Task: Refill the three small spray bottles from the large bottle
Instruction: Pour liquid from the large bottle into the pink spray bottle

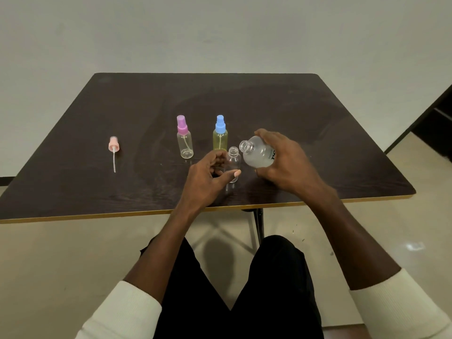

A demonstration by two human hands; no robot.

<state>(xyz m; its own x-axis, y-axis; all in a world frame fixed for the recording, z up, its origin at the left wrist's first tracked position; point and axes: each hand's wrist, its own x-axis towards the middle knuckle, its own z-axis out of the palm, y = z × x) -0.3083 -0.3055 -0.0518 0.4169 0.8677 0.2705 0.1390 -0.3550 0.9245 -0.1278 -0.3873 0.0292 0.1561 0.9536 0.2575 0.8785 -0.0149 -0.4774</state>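
Observation:
My right hand [286, 162] grips the large clear bottle [258, 152], uncapped and tilted left, its mouth just right of the open neck of a small clear bottle [233, 160]. My left hand [210, 174] holds that small bottle upright on the table, thumb across its lower front. Behind stand a small bottle with a pink-purple spray cap [184, 138] and a yellowish one with a blue spray cap [220, 133]. A peach spray head with its dip tube [113, 150] lies on the table at the left.
The dark wooden table [318, 118] has a light front edge close to my forearms. A pale wall rises behind it. My knees in black trousers are below the table edge, over a beige floor.

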